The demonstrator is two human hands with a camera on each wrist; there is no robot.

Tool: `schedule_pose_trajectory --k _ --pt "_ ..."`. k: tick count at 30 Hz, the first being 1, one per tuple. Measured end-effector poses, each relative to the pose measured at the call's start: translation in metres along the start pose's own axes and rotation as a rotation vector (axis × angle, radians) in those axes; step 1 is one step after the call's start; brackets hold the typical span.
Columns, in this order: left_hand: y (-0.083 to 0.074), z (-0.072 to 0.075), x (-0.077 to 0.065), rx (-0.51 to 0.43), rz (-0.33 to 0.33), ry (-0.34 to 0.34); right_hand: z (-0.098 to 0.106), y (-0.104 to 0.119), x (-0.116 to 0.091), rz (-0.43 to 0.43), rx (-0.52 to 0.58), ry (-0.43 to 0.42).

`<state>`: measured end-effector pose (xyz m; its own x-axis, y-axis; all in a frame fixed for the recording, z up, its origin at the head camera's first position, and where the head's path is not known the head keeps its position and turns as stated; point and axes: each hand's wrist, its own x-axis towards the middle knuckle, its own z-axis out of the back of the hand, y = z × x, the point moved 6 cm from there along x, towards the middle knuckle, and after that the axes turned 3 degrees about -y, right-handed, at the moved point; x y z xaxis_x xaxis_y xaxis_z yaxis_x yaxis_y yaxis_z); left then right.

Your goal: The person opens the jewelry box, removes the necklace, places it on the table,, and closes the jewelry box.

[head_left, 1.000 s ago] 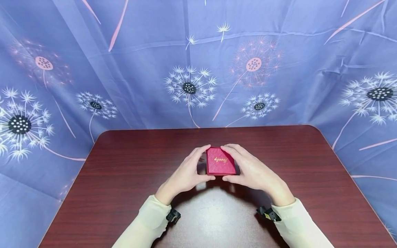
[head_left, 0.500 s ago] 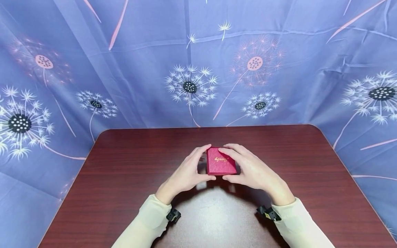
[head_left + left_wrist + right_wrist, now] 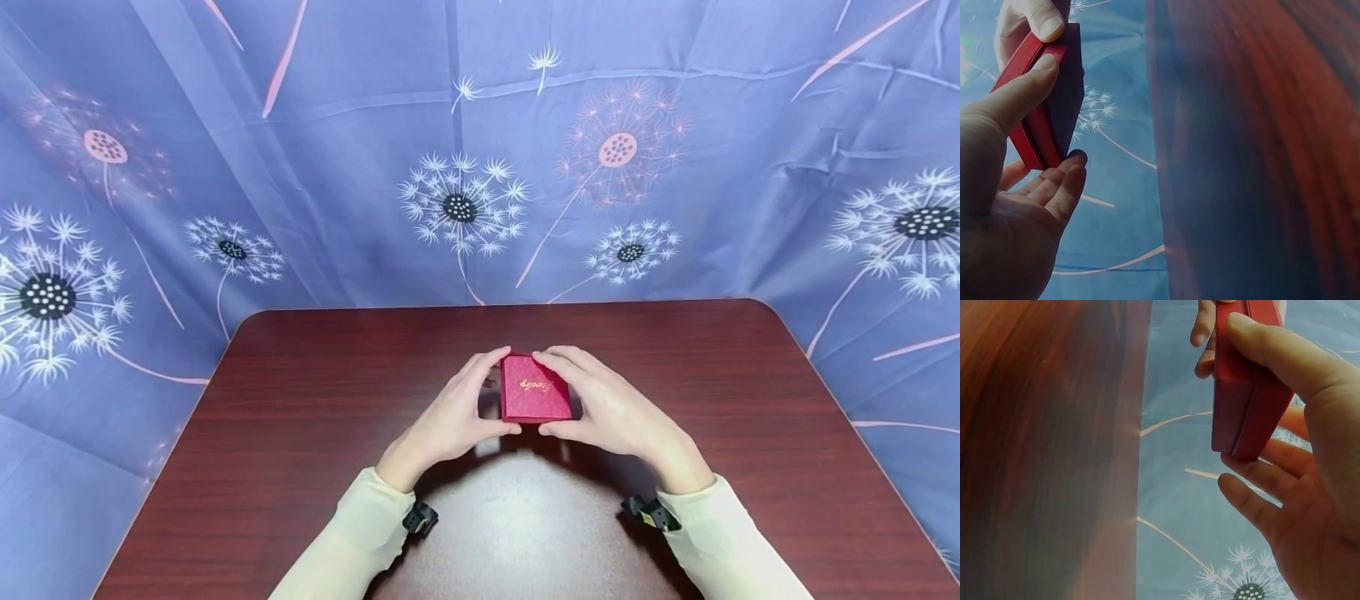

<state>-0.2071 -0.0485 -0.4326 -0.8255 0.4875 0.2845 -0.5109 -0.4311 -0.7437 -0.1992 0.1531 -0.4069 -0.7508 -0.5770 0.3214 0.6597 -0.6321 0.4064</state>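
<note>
A small square red jewelry box [image 3: 536,400] with gold lettering on its lid is held between both hands, raised over the table. The lettering appears upside down in the head view. My left hand [image 3: 450,412] grips the box's left side, thumb on the near face and fingers at the far edge. On the opposite side my right hand [image 3: 618,408] grips it the same way, index finger reaching over the lid's far corner. A seam between lid and base shows on the box [image 3: 1038,128] in the left wrist view; the lid looks closed. In the right wrist view both thumbs press the box [image 3: 1250,394].
The dark red wooden table [image 3: 300,367] has rounded far corners. Behind it and at both sides hangs a blue cloth [image 3: 337,167] printed with dandelions. Each wrist carries a black strap mount [image 3: 420,520]. A bright glare lies on the near tabletop.
The box and both hands stay nearly in place. My right index finger slid slightly left over the lid and then back. The head view has shifted slightly.
</note>
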Motion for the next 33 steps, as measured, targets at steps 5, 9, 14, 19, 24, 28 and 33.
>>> schedule_pose_trajectory --k 5,9,14,19,24,28,33 --pt "0.0013 -0.0016 0.0008 0.016 -0.008 0.000 -0.0008 -0.0020 0.0003 -0.045 0.004 0.023" --pt "0.0023 -0.0029 0.0015 0.017 -0.006 0.007 -0.0010 -0.0022 0.0007 -0.056 0.012 0.030" --pt "0.0015 -0.0028 0.0010 0.015 -0.001 0.007 -0.0011 -0.0024 0.0018 -0.056 0.021 0.029" --pt "0.0010 -0.0021 0.0007 0.021 0.003 0.003 -0.0010 -0.0025 0.0023 -0.054 0.024 0.023" --pt "0.0020 -0.0015 0.0009 0.021 0.012 0.005 -0.0003 -0.0020 0.0023 -0.052 0.024 0.014" --pt "0.0021 -0.0008 0.0009 0.026 0.013 0.002 0.0001 -0.0014 0.0023 -0.048 0.028 0.006" --pt "0.0020 0.0001 0.0004 0.038 0.008 -0.003 0.0009 -0.0010 0.0022 -0.049 0.037 0.009"
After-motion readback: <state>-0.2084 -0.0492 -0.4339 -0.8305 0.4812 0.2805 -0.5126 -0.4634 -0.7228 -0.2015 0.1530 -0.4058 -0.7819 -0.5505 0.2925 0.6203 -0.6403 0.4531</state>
